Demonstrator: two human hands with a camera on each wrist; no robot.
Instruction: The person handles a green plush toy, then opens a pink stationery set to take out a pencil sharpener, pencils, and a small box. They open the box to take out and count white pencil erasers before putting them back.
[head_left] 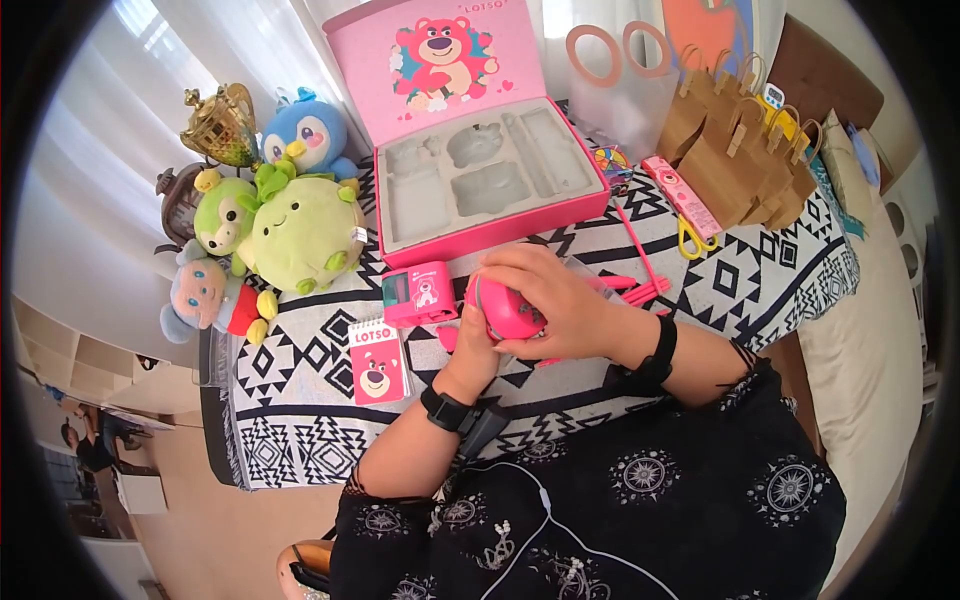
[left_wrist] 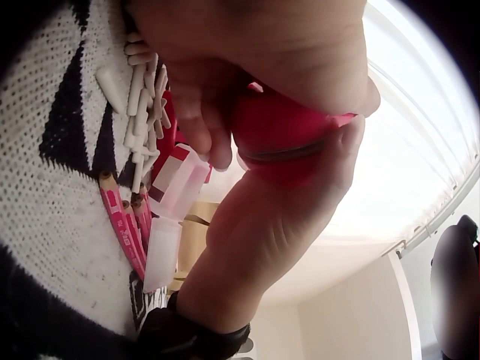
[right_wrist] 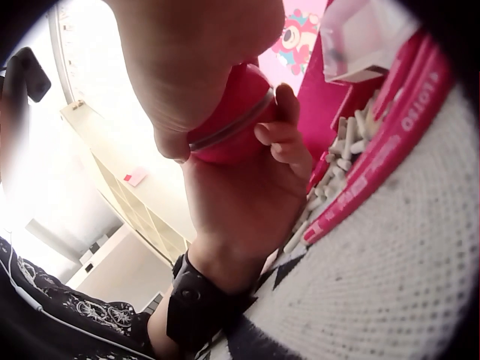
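Both hands hold a pink rounded object [head_left: 508, 312] with a dark grey band round its middle, raised in front of the body. My left hand [head_left: 472, 355] cups it from below and the left side. Over its top and right side my right hand [head_left: 560, 300] curls, fingers wrapping the upper half. In the left wrist view the dark band of the pink object [left_wrist: 281, 146] shows between the two hands. From the right wrist view, the left fingers bend round the lower half of the pink object [right_wrist: 232, 124]. Much of its surface is hidden by the hands.
An open pink bear box [head_left: 590, 205] with a moulded tray stands behind. Nearby lie a pink notepad [head_left: 378, 372], a pink-and-teal desk item [head_left: 418, 294], pink pencils [left_wrist: 124, 225], white sticks [left_wrist: 139, 105] and yellow scissors [head_left: 690, 240]. Plush toys [head_left: 305, 235] sit left, paper bags [head_left: 735, 160] right.
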